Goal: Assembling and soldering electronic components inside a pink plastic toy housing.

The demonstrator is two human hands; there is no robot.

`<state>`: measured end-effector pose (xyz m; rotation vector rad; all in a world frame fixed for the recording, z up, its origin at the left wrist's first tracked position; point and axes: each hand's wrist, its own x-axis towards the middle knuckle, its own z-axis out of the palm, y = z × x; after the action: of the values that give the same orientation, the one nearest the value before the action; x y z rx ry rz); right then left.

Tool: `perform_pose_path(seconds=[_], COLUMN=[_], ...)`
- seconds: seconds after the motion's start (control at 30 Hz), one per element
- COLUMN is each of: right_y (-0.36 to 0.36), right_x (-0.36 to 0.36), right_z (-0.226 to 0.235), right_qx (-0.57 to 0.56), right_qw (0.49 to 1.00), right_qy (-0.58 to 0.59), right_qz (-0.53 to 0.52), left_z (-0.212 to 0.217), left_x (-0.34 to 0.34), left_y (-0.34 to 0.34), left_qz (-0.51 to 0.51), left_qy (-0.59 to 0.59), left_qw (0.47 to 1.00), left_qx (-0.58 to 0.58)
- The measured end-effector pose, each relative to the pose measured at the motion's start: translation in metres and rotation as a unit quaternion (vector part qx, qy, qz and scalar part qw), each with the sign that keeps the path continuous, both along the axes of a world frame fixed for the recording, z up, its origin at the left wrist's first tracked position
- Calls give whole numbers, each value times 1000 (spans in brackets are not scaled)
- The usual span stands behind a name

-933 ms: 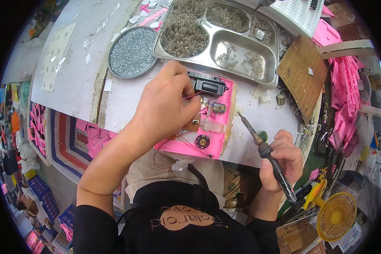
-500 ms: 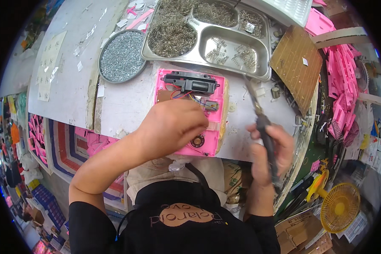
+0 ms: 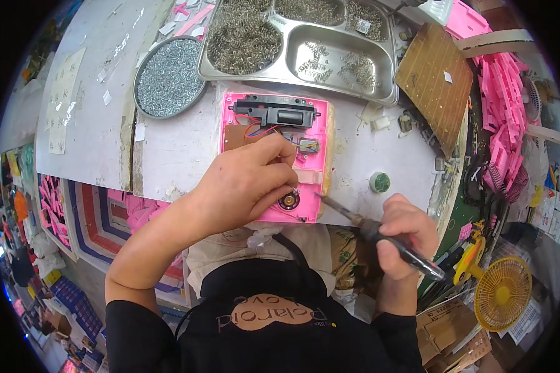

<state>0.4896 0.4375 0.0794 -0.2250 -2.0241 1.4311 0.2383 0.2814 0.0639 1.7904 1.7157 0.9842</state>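
Observation:
A pink plastic case (image 3: 228, 107) lies on the table in front of me, its inside facing up. It holds a black mechanism (image 3: 286, 117), coloured wires (image 3: 253, 129), a small motor (image 3: 308, 146) and a round black speaker-like part (image 3: 289, 200). My left hand (image 3: 252, 180) reaches over the case, its fingers pinched beside the round part; what they hold, if anything, is hidden. My right hand (image 3: 407, 235) grips a black-handled soldering iron (image 3: 370, 229), its tip pointing left at the case's lower right edge.
A small round tub with green content (image 3: 379, 182) stands right of the case. Beyond are a round tray of metal pins (image 3: 171, 74) and a steel compartment tray (image 3: 280, 73) of springs. A brown board (image 3: 434, 87), pink parts (image 3: 504, 118) and a yellow fan (image 3: 503, 293) are at right.
My right hand has moved down a little and swung the soldering iron's tip left to the case. The green tub now shows. My left hand's fingers have shifted slightly toward the round part.

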Motion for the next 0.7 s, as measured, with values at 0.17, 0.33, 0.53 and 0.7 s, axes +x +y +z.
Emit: perform_pose_path(seconds=[0.17, 0.33, 0.53, 0.7], right_y=[-5, -7, -8, -7], right_x=[-10, -20, -24, -25], right_z=[-8, -8, -9, -6], right_qx=[50, 65, 65, 73], right_qw=[998, 997, 997, 996], right_qy=[-24, -29, -33, -45], right_qz=[20, 30, 31, 37], left_z=[-3, -2, -4, -6], left_x=[1, 2, 3, 3], left_y=[-1, -3, -3, -3], left_qz=[-4, 6, 4, 4], left_qy=[30, 39, 37, 33], left_qw=[1000, 999, 999, 999], left_qx=[2, 13, 13, 20])
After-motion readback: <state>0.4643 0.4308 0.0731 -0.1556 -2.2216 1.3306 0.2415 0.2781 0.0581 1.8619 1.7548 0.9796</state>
